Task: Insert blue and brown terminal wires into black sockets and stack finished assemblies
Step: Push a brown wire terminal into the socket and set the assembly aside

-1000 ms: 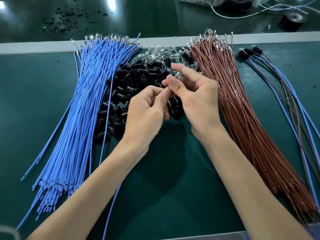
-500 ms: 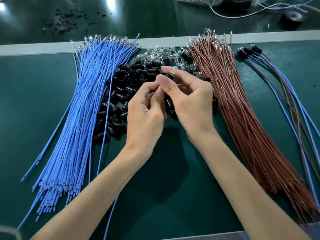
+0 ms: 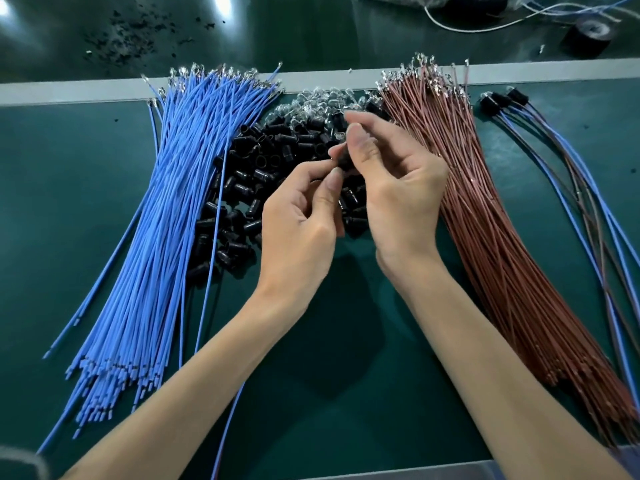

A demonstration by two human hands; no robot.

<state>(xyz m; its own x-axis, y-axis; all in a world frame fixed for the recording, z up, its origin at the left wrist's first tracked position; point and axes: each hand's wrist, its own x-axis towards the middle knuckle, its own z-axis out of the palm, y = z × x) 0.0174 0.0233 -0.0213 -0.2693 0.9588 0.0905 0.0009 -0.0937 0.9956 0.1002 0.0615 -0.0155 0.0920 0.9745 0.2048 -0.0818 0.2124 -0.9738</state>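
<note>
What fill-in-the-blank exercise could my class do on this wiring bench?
1. The blue wires lie to the ___ of the black sockets.
2. The other wire bundle, beyond the sockets, is ___.
3. The finished assemblies lie farthest to the ___.
Missing words: left; brown; right.

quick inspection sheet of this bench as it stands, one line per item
surface: green mat, pale strip along its far edge
job's things: blue wires left, brown wires right, loose sockets and clear parts between them; finished assemblies far right
clutter: black crumbs beyond the strip
grippers: left hand and right hand both pinch one black socket above the pile
cables: white cable at the back
surroundings: black tape roll on the dark tabletop behind
</note>
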